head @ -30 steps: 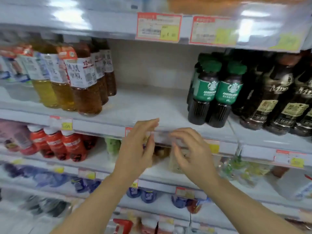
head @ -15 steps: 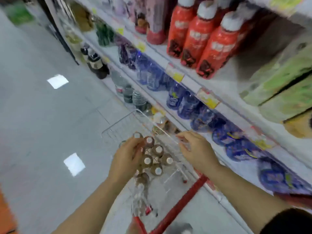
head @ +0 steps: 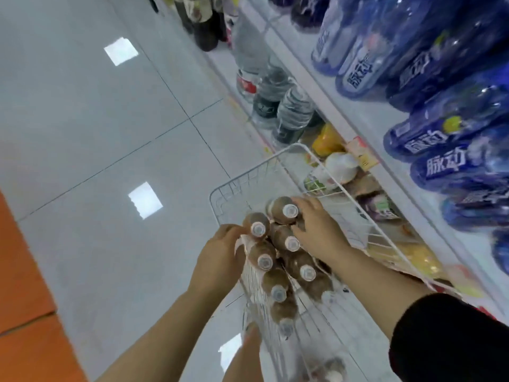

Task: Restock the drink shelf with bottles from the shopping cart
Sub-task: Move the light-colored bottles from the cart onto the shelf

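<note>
The job is only partly done. Many brown bottles (head: 278,285) with white caps stand close together in the wire shopping cart (head: 248,177), so there is a lot left to move. The cart sits on the floor (head: 96,133), just beside the drink shelf (head: 344,114) on the right.

Both hands are down in the cart. The left hand (head: 217,260) has its grip curled round the left bottle (head: 256,224) at the near left side of the bunch. The right hand (head: 316,232) has its grip closed over the far bottle (head: 283,213), with the fingers lying across its top and side. Neither bottle looks lifted out yet.

The shelf on the right holds blue bottles (head: 429,133), and lower down, farther away, clear water bottles (head: 294,108). I cannot see from here where the brown bottles belong. I think the next step is to lift these two up and set them on the shelf.
</note>
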Demonstrator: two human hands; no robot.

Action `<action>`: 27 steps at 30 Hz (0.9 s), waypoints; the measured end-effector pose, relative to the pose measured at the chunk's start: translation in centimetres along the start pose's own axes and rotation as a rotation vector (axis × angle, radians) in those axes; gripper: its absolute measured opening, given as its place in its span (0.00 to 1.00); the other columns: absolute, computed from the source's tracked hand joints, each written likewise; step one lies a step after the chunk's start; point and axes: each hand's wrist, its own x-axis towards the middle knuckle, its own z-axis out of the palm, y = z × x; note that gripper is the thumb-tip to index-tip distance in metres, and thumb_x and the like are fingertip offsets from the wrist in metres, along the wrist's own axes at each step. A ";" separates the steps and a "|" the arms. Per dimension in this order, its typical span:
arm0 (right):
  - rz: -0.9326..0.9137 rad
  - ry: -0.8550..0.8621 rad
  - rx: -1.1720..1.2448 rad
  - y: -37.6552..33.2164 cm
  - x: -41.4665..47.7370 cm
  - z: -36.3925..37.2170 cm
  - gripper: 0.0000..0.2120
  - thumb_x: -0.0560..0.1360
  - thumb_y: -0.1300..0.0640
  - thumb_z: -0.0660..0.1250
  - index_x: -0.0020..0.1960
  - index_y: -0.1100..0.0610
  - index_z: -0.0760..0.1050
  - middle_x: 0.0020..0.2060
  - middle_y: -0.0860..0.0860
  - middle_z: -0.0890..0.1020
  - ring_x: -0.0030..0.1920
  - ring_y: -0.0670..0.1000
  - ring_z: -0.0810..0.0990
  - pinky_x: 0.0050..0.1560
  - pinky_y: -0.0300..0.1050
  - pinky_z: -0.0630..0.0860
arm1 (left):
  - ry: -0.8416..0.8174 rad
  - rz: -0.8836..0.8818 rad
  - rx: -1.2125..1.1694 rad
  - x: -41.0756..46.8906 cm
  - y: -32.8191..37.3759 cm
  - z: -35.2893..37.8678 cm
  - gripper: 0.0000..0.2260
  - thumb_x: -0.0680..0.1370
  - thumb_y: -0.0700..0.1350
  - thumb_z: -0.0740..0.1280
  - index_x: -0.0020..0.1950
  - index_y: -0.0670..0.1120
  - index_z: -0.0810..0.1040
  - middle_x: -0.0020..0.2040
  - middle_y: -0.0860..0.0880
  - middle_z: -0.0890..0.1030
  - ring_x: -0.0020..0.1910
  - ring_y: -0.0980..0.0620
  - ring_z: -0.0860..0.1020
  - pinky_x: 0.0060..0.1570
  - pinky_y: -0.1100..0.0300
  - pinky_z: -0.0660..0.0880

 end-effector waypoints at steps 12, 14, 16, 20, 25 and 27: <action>-0.010 0.177 0.149 1.2 1.5 0.9 0.12 0.70 0.67 0.66 0.51 0.55 0.77 0.58 0.52 0.73 0.55 0.55 0.75 0.53 0.43 0.73 | -0.323 0.050 0.374 5.5 1.1 2.4 0.23 0.76 0.43 0.63 0.69 0.51 0.63 0.66 0.48 0.66 0.54 0.43 0.76 0.45 0.53 0.74; -0.009 0.220 0.227 1.6 -0.6 -0.4 0.12 0.68 0.68 0.67 0.48 0.55 0.77 0.53 0.49 0.73 0.52 0.51 0.76 0.50 0.36 0.70 | -0.359 0.004 0.409 6.3 1.8 2.9 0.19 0.75 0.42 0.63 0.65 0.47 0.67 0.62 0.46 0.66 0.47 0.41 0.77 0.40 0.52 0.72; -0.007 0.231 0.261 1.8 -2.6 -1.7 0.13 0.66 0.69 0.69 0.46 0.54 0.76 0.47 0.45 0.71 0.46 0.43 0.74 0.45 0.26 0.66 | -0.336 -0.020 0.408 6.8 2.3 3.2 0.15 0.74 0.40 0.65 0.61 0.45 0.70 0.58 0.44 0.66 0.43 0.41 0.77 0.38 0.52 0.73; 0.000 0.286 0.346 1.8 -5.8 -4.2 0.14 0.65 0.65 0.74 0.38 0.49 0.73 0.44 0.39 0.70 0.43 0.33 0.72 0.45 0.20 0.63 | -0.273 -0.064 0.275 6.2 3.3 2.6 0.13 0.73 0.40 0.68 0.56 0.47 0.75 0.56 0.46 0.68 0.42 0.44 0.77 0.40 0.52 0.76; -0.054 0.379 0.387 0.4 -9.8 -7.5 0.12 0.67 0.61 0.74 0.36 0.48 0.74 0.43 0.40 0.72 0.44 0.41 0.74 0.50 0.36 0.70 | -0.052 0.018 0.058 2.0 6.8 -0.5 0.09 0.73 0.42 0.68 0.52 0.48 0.77 0.52 0.50 0.68 0.39 0.49 0.74 0.42 0.57 0.74; -0.102 0.415 0.373 -0.3 -12.3 -9.3 0.12 0.67 0.63 0.74 0.37 0.48 0.74 0.42 0.39 0.72 0.44 0.41 0.73 0.48 0.34 0.70 | 0.002 0.087 0.009 -0.3 9.0 -2.3 0.09 0.72 0.42 0.70 0.50 0.49 0.76 0.50 0.52 0.67 0.39 0.53 0.71 0.41 0.65 0.67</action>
